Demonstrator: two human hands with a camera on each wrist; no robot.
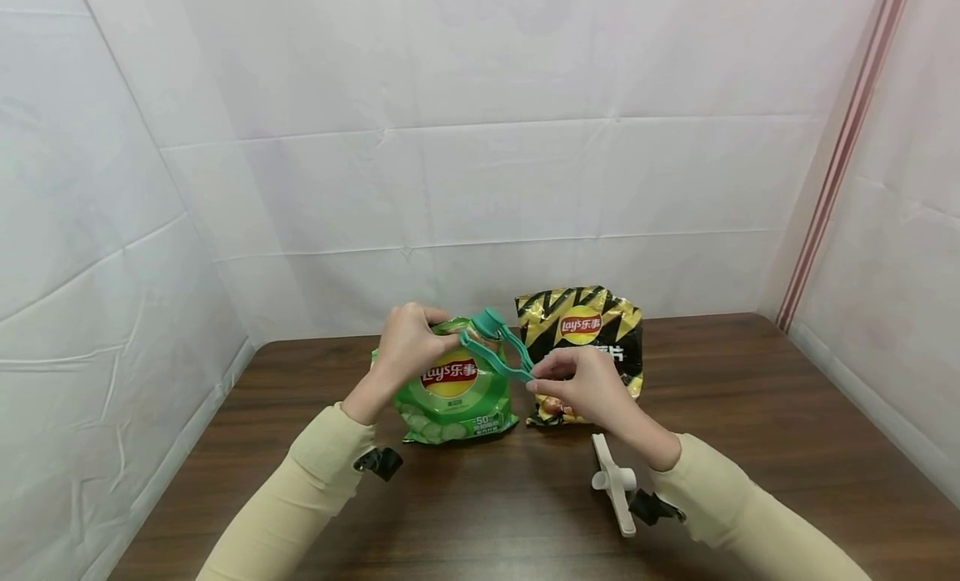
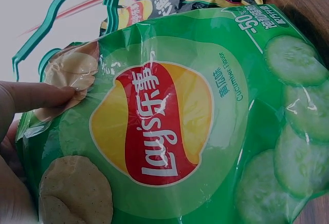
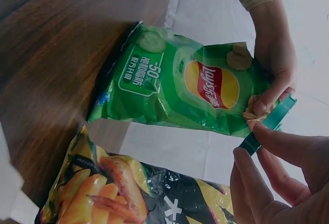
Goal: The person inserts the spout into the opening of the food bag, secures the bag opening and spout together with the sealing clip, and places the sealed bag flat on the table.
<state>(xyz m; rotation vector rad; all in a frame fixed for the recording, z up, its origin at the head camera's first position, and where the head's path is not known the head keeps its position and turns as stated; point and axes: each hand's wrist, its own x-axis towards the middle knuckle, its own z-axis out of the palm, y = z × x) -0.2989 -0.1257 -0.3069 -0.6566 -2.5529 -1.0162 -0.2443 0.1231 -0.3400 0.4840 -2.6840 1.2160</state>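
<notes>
My left hand point(image 1: 408, 343) pinches the top edge of a green Lay's chip bag point(image 1: 450, 410), which stands upright on the table. In the left wrist view, a finger presses on the upper corner of this bag point(image 2: 226, 116). A teal bag clip point(image 1: 489, 323) with its two arms spread apart is at that corner; my right hand point(image 1: 585, 381) pinches its narrow end. The right wrist view has the clip point(image 3: 277, 115) in my right fingertips point(image 3: 262, 131), close beside the left hand. Whether bag film lies between the arms, I cannot tell.
A black and yellow Lay's bag point(image 1: 624, 377) stands behind the right hand. Nearer on the brown table point(image 1: 480, 514) lies a white clip-like piece point(image 1: 617, 485) with a round knob, beside the right wrist. White sheets point(image 1: 480, 181) hang behind and at both sides.
</notes>
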